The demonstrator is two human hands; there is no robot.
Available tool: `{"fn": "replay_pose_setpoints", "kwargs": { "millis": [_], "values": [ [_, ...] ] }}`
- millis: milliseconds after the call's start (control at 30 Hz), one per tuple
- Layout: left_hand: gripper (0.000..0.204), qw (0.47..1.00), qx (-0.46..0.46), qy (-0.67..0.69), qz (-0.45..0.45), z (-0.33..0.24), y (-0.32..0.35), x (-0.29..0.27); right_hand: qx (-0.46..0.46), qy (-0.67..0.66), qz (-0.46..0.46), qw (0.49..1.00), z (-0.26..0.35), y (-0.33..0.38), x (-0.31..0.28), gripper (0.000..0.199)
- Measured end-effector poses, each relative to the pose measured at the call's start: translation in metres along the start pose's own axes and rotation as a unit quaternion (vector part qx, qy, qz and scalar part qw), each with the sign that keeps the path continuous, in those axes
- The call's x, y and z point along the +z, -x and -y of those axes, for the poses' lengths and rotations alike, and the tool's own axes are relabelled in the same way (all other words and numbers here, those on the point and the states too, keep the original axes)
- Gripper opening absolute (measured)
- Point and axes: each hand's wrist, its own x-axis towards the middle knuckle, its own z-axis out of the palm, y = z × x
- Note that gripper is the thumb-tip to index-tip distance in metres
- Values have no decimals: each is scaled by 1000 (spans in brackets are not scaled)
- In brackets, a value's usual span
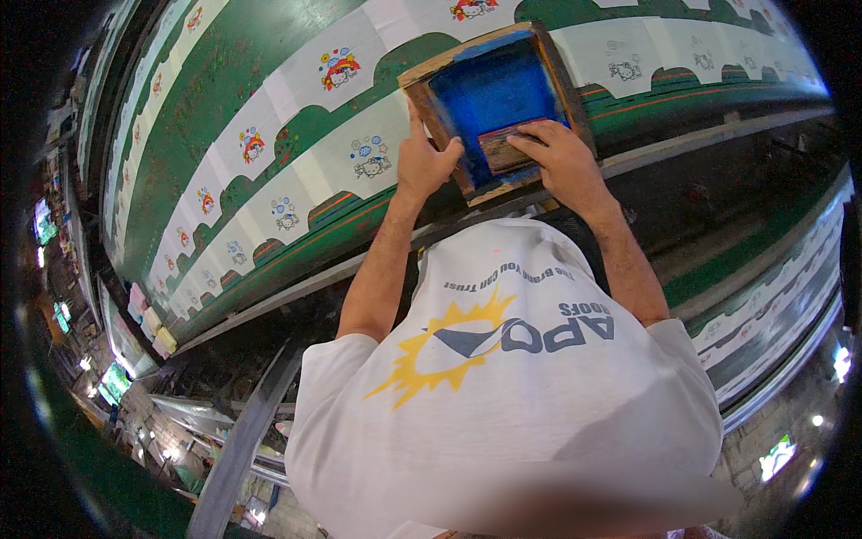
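Note:
A wooden screen-printing frame [565, 83] with a mesh coated in blue ink [489, 90] lies tilted over the near row of white cloth pieces on the green table. My left hand [426, 162] grips the frame's left side, its thumb bent over the near part of that edge. Inside the frame, toward its near end, my right hand [564, 163] is closed on the wooden handle of a squeegee [503, 154]. The squeegee's blade is hidden. Left of the frame, a cloth piece [368, 162] carries a cartoon cat outline with blue flowers; to the right, one [626, 68] shows only dark outlines.
Cloth pieces with colourful rainbow prints [339, 70] form a farther row on the green table [296, 58]. A metal rail [709, 144] runs along its near edge. Behind me on the right stands another table with white pieces [763, 310]. Small stacks [151, 319] sit at the far left.

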Motion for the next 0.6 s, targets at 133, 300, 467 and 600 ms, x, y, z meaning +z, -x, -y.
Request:
{"fn": "replay_pose_setpoints", "kwargs": {
  "millis": [133, 300, 467, 600],
  "values": [
    [114, 1000, -1, -3, -4, 4, -7, 6, -24, 35, -13, 999, -6, -1, 0, 46],
    [111, 999, -26, 22, 1, 7, -7, 8, -22, 21, -4, 1000, -8, -5, -5, 46],
    [110, 999, -34, 28, 4, 4, -6, 7, -12, -9, 1, 1000, -10, -5, -11, 44],
    [110, 996, 76, 2, -37, 5, -10, 9, -19, 1, -3, 1000, -8, -3, -10, 43]
  ]
}}
